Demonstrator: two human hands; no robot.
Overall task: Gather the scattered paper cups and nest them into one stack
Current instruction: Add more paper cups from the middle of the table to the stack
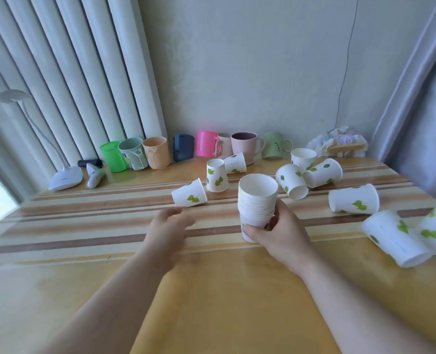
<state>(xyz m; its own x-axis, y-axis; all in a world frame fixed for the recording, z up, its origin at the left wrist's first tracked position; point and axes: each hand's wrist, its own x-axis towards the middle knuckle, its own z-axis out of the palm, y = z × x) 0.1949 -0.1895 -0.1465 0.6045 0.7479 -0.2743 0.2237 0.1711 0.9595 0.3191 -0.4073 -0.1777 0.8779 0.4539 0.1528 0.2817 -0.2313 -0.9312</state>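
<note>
Right hand [280, 231], just right of the frame's centre, grasps the stack of nested paper cups [257, 203] near its bottom, fingers curled around it; the stack stands upright with its mouth up and nothing is visible inside the top cup. Left hand [169, 227], left of centre, holds nothing; its fingers are loosely bent, close to a paper cup lying on its side [189, 193], but whether they touch it I cannot tell. More loose cups with green leaf prints are scattered on the striped table [84, 226]: one upside down [217, 176] above the centre, one lying behind it [235, 163], a group of three [306, 172] at right centre, one lying alone [353, 199], and two more at the right edge [411, 236]. Coloured mugs [206, 147] stand in a row along the wall at the back.
</note>
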